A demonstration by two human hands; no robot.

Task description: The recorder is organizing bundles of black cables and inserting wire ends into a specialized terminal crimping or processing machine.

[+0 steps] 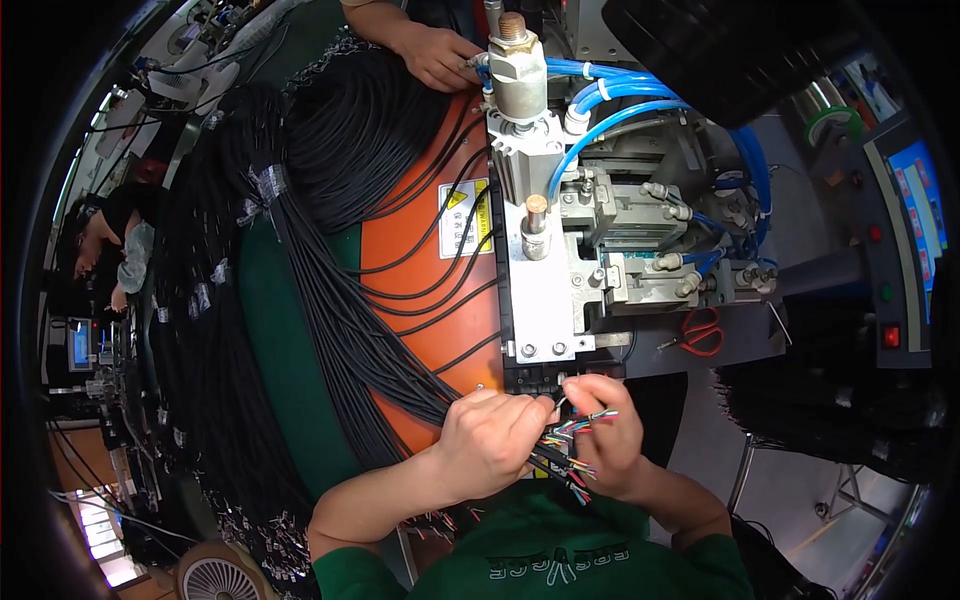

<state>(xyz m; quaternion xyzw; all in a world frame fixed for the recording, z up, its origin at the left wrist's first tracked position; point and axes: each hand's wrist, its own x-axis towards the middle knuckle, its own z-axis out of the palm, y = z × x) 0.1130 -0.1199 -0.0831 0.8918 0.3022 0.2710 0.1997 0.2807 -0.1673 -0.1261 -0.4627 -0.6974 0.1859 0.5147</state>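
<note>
A large dark shape (pixel 700 50), too shadowed to identify, is looming over the upper right of the frame, overlapping the blue hoses (pixel 625 88) of a metal machine (pixel 540 300). A green shirt (pixel 560 545) is filling the lower centre. Just below the machine's lower end, the left hand (pixel 490 440) is gripping a bundle of black cables (pixel 345 320), its fingers folded around them. The bundle is running down from the upper left and passing under that hand, and its multicoloured wire ends (pixel 575 467) are fanning out right of centre, toward the bottom. The right hand (pixel 615 435) is curling beside these ends, thumb and forefinger bent toward a small pale tip (pixel 561 400); whether they are pinching it, I cannot tell.

Several single cables (pixel 420 313) are crossing an orange surface (pixel 430 250) to the machine's left edge. A thick coil of black cable (pixel 350 140) is lying at the upper left of centre, where another person's hand (pixel 440 58) is resting close to the machine. Red-handled scissors (pixel 700 335) are lying right of the machine, and a control screen (pixel 915 205) is glowing near the right edge.
</note>
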